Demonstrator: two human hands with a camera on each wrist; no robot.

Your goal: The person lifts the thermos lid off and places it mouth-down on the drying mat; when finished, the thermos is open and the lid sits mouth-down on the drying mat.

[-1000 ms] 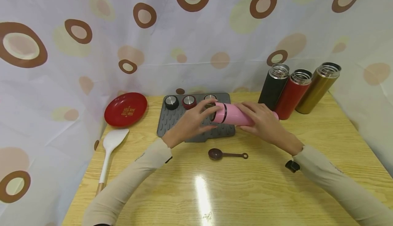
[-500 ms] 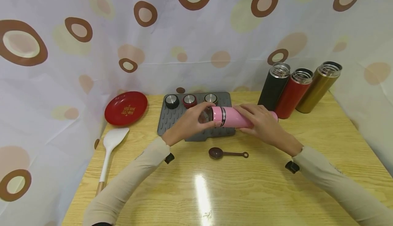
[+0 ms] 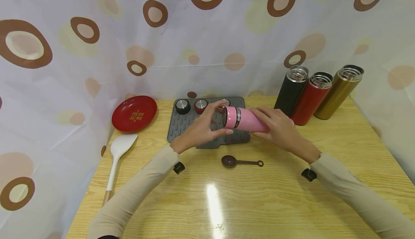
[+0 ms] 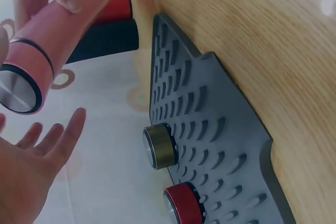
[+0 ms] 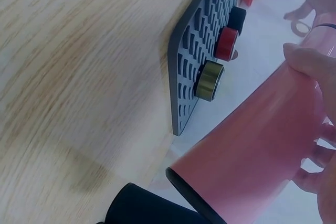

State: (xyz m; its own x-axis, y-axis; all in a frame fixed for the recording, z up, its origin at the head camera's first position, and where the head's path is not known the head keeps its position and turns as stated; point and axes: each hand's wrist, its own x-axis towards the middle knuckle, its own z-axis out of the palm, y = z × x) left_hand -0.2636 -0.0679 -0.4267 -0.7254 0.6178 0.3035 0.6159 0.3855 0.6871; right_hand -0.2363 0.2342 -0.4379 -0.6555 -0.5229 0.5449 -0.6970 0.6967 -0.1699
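Observation:
A pink thermos (image 3: 249,120) lies nearly level above the grey mat, with its pink cap (image 3: 231,117) pointing left. The right hand (image 3: 280,127) grips the thermos body from the right, thumb below and fingers over the top. At the cap end is the left hand (image 3: 201,127), thumb and fingers spread apart around it. In the left wrist view, the fingers of the left hand (image 4: 37,166) stand clear of the cap's silver top (image 4: 18,90). The right wrist view shows the thermos base (image 5: 194,195) and the right hand (image 5: 320,82) wrapped round the body.
The grey mat (image 3: 176,132) bears a black cap (image 3: 183,106), a red cap (image 3: 201,105) and a gold-sided cap (image 3: 224,103). Black (image 3: 291,91), red (image 3: 311,100) and gold (image 3: 338,93) uncapped thermoses stand right. A brown spoon (image 3: 229,161), white spatula (image 3: 121,146) and red plate (image 3: 134,114) lie around.
Half a second ago the left fingers closed on the cap; now they have spread off it. The thermos's cap end has risen slightly. The right hand keeps its grip.

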